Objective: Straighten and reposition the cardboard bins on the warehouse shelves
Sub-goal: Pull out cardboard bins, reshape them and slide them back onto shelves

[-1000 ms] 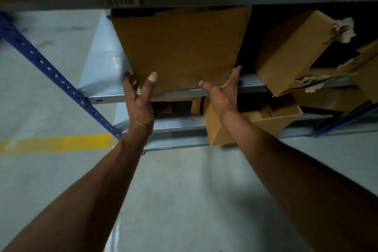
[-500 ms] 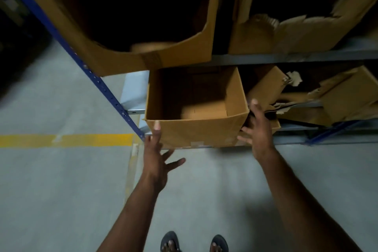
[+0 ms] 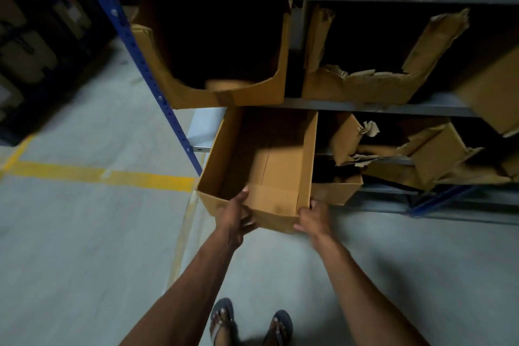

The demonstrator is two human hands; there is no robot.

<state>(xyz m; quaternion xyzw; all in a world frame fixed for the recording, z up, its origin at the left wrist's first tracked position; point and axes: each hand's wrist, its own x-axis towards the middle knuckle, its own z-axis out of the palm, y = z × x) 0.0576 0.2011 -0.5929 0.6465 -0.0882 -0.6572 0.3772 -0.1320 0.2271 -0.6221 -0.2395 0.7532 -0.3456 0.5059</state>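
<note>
Both hands are now gripping the open brown cardboard bin [image 3: 269,166]: left hand [image 3: 234,218] curling over its front rim, right hand [image 3: 313,218] clasping its front corner.

No text, label, brand or number could be read anywhere in the frame. The cardboard bins [image 3: 261,166] at center and upper frame carried plain brown faces, and the grey shelf beams [image 3: 365,106] showed no legible tag.
</note>
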